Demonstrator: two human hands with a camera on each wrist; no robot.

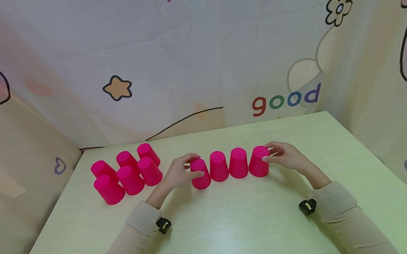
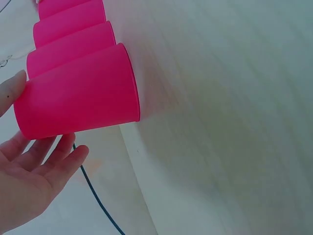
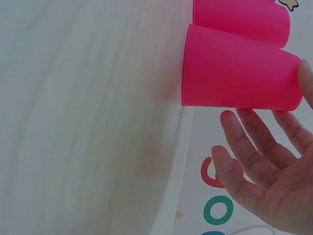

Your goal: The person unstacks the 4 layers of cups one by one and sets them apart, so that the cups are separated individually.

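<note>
Several pink cups stand upside down in a row across the middle of the table. My left hand (image 1: pixel 179 173) grips the leftmost cup (image 1: pixel 201 182), thumb on the near side and fingers behind it. At the other end, my right hand (image 1: pixel 288 156) holds the rightmost cup (image 1: pixel 258 167) between thumb and fingertips near its top. Both wrist views show these end cups close up, the left one (image 2: pixel 80 93) and the right one (image 3: pixel 239 71), with fingertips along their outer sides. Between them stand two more cups, one at left (image 1: pixel 219 167) and one at right (image 1: pixel 238 164).
To the left, several more pink cups (image 1: pixel 130 181) stand upside down in two short rows. The pale wooden table (image 1: pixel 227 219) ends at a printed curtain (image 1: pixel 194 67) behind and at both sides. A black wrist device (image 1: pixel 164 225) sits by the left sleeve.
</note>
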